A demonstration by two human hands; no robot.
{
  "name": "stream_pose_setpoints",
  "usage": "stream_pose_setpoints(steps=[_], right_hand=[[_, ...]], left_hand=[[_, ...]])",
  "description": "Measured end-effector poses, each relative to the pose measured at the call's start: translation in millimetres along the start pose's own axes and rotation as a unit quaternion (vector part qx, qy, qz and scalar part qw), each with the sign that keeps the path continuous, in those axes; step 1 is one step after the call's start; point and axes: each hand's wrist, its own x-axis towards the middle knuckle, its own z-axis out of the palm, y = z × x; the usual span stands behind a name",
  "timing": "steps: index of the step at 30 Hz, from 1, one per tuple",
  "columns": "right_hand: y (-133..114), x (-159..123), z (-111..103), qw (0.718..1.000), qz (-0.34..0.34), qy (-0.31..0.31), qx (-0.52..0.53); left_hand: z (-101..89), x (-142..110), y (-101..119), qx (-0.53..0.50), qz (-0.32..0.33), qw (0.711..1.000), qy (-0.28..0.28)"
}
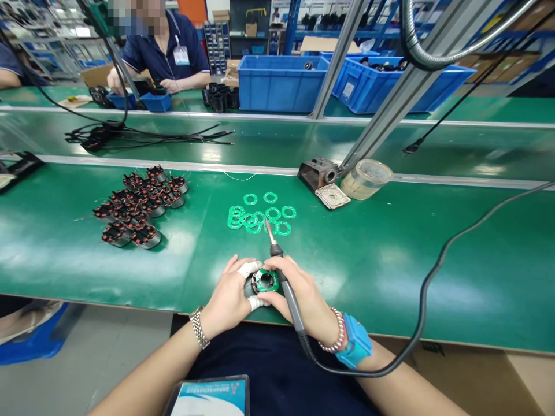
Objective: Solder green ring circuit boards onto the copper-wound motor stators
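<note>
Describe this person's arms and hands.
No sleeves cover the forearms. The left hand has white wraps on two digits and a metal link band at the wrist; the right hand has a beaded bracelet and a blue band at its wrist.

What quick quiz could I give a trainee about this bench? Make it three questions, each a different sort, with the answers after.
1. Multiple choice: which hand holds the soldering iron? A, left; B, right; C, neither.
2. True or false: the cluster of copper-wound motor stators lies to the left of the loose ring-shaped circuit boards.
3. Short answer: what kind of container stands beside the square pad and the soldering-iron stand?

Key:
1. B, the right hand.
2. True.
3. A round, translucent plastic tub.
</note>
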Motion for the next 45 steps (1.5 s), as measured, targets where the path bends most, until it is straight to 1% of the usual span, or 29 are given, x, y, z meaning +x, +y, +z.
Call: stream_pose_setpoints(steps=[3,7,12,14,17,19,22,24,27,30,35,38,40,42,44,45], right_hand=[[3.6,-0.6,2.2,1.000,-0.020,0.006,0.006],[7.1,2.4,2.6,0.999,-0.041,-0.008,0.006],[8.4,2.1,-5.0,0.998,-0.053,-0.022,0.016],[7.1,-4.9,-12.1,0.999,-0.043,-0.005,0.011],[2.7,-22.2,-21.4,0.998,-0.006,0.056,-0.026],[-0.4,-33.9,-22.7,0.996,0.009,0.080,-0.041],[-2.9,-45.0,-17.0,0.996,0.009,0.080,-0.034],[-2.7,-47.5,-11.7,0.997,0.012,0.072,-0.029],[-1.1,-48.0,-6.7,0.998,0.022,0.055,-0.024],[0.7,-48.1,-4.4,0.998,0.037,0.041,-0.016],[1.9,-47.2,-0.3,0.997,0.074,0.029,0.009],[2.6,-46.3,0.1,0.997,0.065,0.031,0.012],[4.3,-45.8,-1.7,0.998,0.056,0.031,0.009],[6.7,-44.8,-4.0,0.998,0.052,0.032,0.008],[8.5,-42.0,-4.9,0.998,0.048,0.034,0.010],[8.8,-39.7,-4.2,0.998,0.045,0.033,0.014]], left_hand=[[2.1,-1.4,-1.9,0.007,0.003,1.000,0.004],[4.1,-2.2,-3.2,0.011,0.009,1.000,0.008],[1.1,-2.8,-2.3,0.011,0.006,1.000,0.001],[-2.5,-3.9,-2.4,-0.001,0.010,1.000,-0.012],[-6.2,-6.3,-1.9,-0.032,0.014,0.999,-0.021],[-4.9,-7.6,-0.2,-0.055,-0.004,0.998,0.003],[1.7,-8.8,3.7,-0.084,-0.034,0.994,0.067],[6.0,-9.3,5.7,-0.091,-0.034,0.991,0.097],[8.3,-10.0,5.8,-0.086,-0.020,0.990,0.112],[6.9,-10.3,3.4,-0.084,-0.020,0.991,0.104],[7.2,-8.2,2.6,-0.097,-0.037,0.991,0.085],[7.3,-8.7,5.0,-0.119,-0.063,0.988,0.081],[2.9,-12.3,4.6,-0.153,-0.086,0.982,0.065],[-6.0,-18.0,0.9,-0.228,-0.090,0.969,0.022],[-17.1,-23.3,-5.2,-0.333,-0.088,0.939,-0.016],[-22.0,-24.7,-8.2,-0.373,-0.100,0.922,-0.012]])
